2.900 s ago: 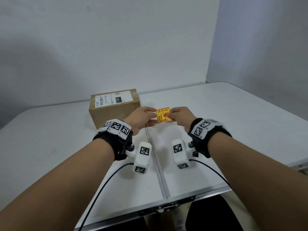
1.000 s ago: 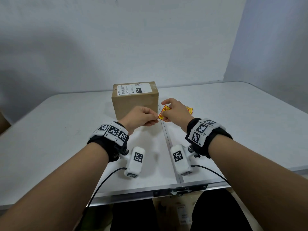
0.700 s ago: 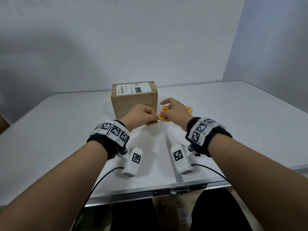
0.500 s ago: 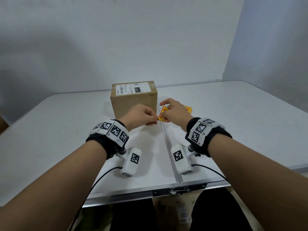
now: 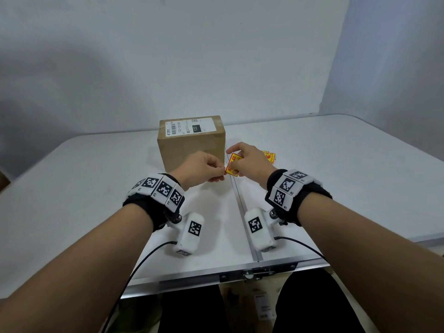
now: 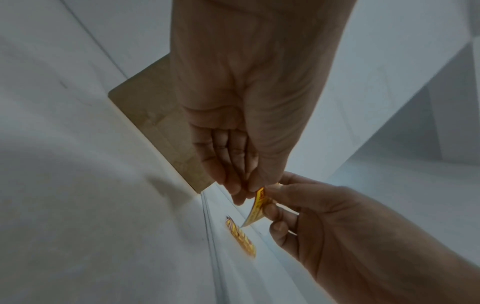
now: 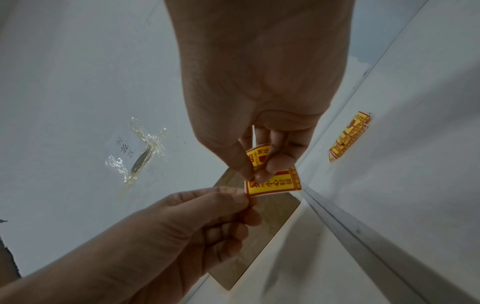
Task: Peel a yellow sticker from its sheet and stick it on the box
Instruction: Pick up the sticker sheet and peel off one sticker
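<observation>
A small yellow and red sticker [image 5: 232, 164] on its backing is held in the air between both hands, just right of the brown cardboard box [image 5: 192, 143]. My left hand [image 5: 222, 173] pinches its lower left corner between thumb and forefinger [image 7: 233, 196]. My right hand [image 5: 236, 164] pinches the sticker [image 7: 272, 183] in its middle, bending it. In the left wrist view the sticker [image 6: 257, 207] shows edge-on between the two hands. I cannot tell whether sticker and backing have parted.
More yellow stickers [image 5: 270, 155] lie on the white table [image 5: 336, 176] behind my right hand, also visible as a flat stack [image 7: 348, 135]. The box carries a white shipping label [image 5: 189, 127]. A metal seam [image 5: 242, 212] runs down the table's middle.
In the last second both hands stay put on the sticker; the left wrist has turned and dropped a little. Earlier the sticker was held flat, facing me.
</observation>
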`<state>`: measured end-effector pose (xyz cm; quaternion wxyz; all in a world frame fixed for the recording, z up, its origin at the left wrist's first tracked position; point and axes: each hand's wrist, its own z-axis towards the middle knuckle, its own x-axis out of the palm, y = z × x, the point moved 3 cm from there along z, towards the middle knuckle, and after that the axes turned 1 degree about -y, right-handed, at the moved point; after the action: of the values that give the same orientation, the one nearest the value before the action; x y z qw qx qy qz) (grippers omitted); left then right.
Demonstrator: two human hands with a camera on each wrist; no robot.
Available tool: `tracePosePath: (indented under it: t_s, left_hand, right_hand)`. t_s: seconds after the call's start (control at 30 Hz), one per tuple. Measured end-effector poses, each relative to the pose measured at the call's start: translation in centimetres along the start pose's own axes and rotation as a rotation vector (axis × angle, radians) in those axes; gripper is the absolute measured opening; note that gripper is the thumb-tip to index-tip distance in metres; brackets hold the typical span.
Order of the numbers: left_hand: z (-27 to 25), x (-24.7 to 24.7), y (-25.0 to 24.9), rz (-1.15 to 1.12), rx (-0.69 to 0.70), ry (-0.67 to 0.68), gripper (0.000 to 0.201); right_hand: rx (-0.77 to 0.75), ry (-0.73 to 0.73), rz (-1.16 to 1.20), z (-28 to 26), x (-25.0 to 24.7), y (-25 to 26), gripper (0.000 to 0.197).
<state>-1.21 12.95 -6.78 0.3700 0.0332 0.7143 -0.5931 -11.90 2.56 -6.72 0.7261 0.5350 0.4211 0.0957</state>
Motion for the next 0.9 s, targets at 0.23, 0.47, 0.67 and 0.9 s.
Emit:
tracePosePath:
  t_s: [0.23,0.47,0.67,0.9]
  left_hand:
    - [-0.2,-0.2,0.5,-0.424,-0.139,-0.03,0.011]
    - [-0.1,0.1,0.0,-0.507,-0.113,-0.049,0.014]
    - [0.0,0.1,0.2,-0.471,-0.09,-0.083,0.018]
    - [0.0,0.1,0.4,-0.474,-0.098,-0.109,0.022]
  right_hand:
    - [-0.162,-0.158,-0.076,-0.2,-0.6,0.6,0.022]
    - [-0.12,-0.071,-0.026,-0.2,-0.4,1.1,0.016]
    - [-0.106,-0.074,-0.013,-0.4,-0.4,1.1,0.015]
    - [-0.157,-0.07,-0.086,-0.5,-0.3,1.3,0.013]
